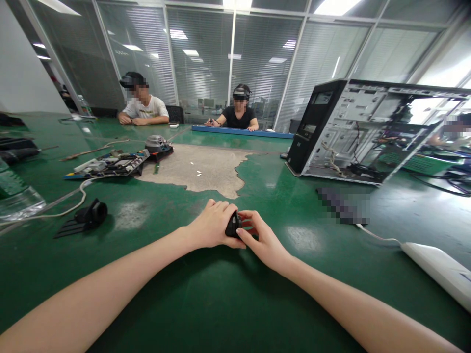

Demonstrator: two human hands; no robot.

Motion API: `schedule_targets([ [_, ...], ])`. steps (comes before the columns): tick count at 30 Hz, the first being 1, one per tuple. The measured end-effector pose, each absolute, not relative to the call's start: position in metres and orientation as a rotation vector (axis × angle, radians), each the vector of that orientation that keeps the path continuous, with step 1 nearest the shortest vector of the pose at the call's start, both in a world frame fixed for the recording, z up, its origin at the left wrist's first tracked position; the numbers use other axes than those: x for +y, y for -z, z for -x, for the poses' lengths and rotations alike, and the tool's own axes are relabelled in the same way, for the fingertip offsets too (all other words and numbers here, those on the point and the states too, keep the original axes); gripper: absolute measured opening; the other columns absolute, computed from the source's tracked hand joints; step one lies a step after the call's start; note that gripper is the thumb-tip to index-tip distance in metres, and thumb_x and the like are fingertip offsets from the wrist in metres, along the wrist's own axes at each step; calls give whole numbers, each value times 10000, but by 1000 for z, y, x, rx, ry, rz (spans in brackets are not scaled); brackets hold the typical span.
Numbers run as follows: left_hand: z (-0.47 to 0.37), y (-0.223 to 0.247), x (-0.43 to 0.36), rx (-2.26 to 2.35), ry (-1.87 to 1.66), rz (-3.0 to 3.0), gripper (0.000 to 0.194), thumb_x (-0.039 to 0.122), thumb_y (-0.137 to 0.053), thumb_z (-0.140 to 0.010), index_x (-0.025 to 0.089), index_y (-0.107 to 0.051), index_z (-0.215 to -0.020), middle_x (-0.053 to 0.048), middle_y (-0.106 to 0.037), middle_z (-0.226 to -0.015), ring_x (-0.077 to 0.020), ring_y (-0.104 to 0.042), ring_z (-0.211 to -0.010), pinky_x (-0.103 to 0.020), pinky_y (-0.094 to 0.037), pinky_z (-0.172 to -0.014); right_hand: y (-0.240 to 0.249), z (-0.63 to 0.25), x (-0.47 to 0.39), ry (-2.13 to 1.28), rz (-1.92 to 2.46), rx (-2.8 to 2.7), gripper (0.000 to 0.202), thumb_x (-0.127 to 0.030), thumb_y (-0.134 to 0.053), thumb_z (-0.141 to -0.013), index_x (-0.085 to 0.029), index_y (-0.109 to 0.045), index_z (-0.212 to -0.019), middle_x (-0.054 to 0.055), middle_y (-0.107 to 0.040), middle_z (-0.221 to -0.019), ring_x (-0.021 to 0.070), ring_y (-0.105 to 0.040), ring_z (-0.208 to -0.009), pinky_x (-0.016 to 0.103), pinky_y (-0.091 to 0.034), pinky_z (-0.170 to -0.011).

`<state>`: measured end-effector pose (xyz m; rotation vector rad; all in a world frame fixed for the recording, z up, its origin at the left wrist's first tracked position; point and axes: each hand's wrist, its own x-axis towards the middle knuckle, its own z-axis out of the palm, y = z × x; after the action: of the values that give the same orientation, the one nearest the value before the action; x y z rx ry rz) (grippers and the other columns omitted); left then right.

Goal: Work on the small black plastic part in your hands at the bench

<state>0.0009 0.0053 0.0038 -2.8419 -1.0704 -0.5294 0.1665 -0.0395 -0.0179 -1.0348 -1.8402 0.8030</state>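
A small black object (pixel 233 225) is between my two hands, just above or on the green table (pixel 206 304) near its middle. My left hand (pixel 214 223) is wrapped round its left side and top. From the right, the thumb and fingers of my right hand (pixel 263 240) pinch its right side. Parts of the object are hidden by my fingers, and I cannot make out what it is. Beyond my hands lies a bare, worn beige patch (pixel 198 169) of the tabletop with a few white scraps on it.
An open computer case (pixel 320 132) stands back right, near a blurred dark object (pixel 340 206) and a white power strip (pixel 439 269). To the left are a circuit board (pixel 110 164), a black plastic part (pixel 91 213) and a bottle (pixel 16 191). Two people sit across.
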Motion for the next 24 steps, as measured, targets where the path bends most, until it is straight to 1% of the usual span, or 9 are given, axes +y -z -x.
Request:
schedule_targets([
  [5, 0, -4, 6, -1063, 532, 2840, 669, 700, -537, -579, 158, -463, -964, -75, -550, -897, -246, -509, -831, -343, -289, -735, 17, -167, -39, -861, 1038, -1838, 244, -195, -497, -810, -199, -432, -1045, 47, -528, -954, 160, -555, -857, 312, -505, -701],
  [8, 0, -4, 6, -1066, 528, 2841, 639, 670, -540, -601, 154, -463, -969, -78, -550, -899, -247, -512, -833, -346, -287, -739, 16, -166, -41, -768, 996, -1855, 256, -167, -523, -782, -213, -452, -1024, 48, -508, -978, 171, -535, -907, 310, -503, -715],
  [12, -1, -4, 5, -1074, 528, 2836, 629, 674, -545, -592, 154, -469, -939, -73, -550, -878, -246, -513, -823, -343, -288, -729, 17, -166, -41, -669, 961, -1869, 196, -173, -513, -789, -220, -485, -978, 48, -489, -988, 178, -509, -945, 307, -501, -728],
  [14, -1, -3, 6, -1075, 538, 2836, 642, 681, -544, -586, 156, -467, -947, -73, -549, -886, -246, -513, -829, -343, -288, -731, 17, -166, -40, -685, 984, -1863, 191, -183, -512, -794, -214, -482, -980, 49, -493, -978, 176, -516, -932, 308, -501, -728],
  [19, 0, -3, 6, -1061, 539, 2841, 642, 689, -531, -595, 159, -468, -951, -70, -548, -885, -241, -510, -823, -344, -290, -731, 17, -165, -39, -799, 1065, -1831, 274, -187, -515, -791, -196, -440, -1054, 62, -510, -998, 176, -538, -908, 323, -504, -720],
  [22, 0, -3, 6, -1057, 540, 2828, 662, 697, -530, -587, 156, -465, -965, -73, -546, -888, -243, -507, -821, -344, -292, -729, 17, -165, -40, -854, 1082, -1830, 262, -182, -506, -795, -191, -434, -1047, 55, -525, -953, 171, -549, -874, 321, -504, -700],
  [24, 0, -4, 5, -1055, 537, 2826, 654, 690, -527, -596, 154, -463, -967, -74, -545, -890, -243, -506, -819, -344, -290, -726, 16, -165, -40, -863, 1043, -1835, 270, -172, -515, -787, -200, -430, -1042, 49, -521, -962, 168, -548, -885, 313, -505, -705],
])
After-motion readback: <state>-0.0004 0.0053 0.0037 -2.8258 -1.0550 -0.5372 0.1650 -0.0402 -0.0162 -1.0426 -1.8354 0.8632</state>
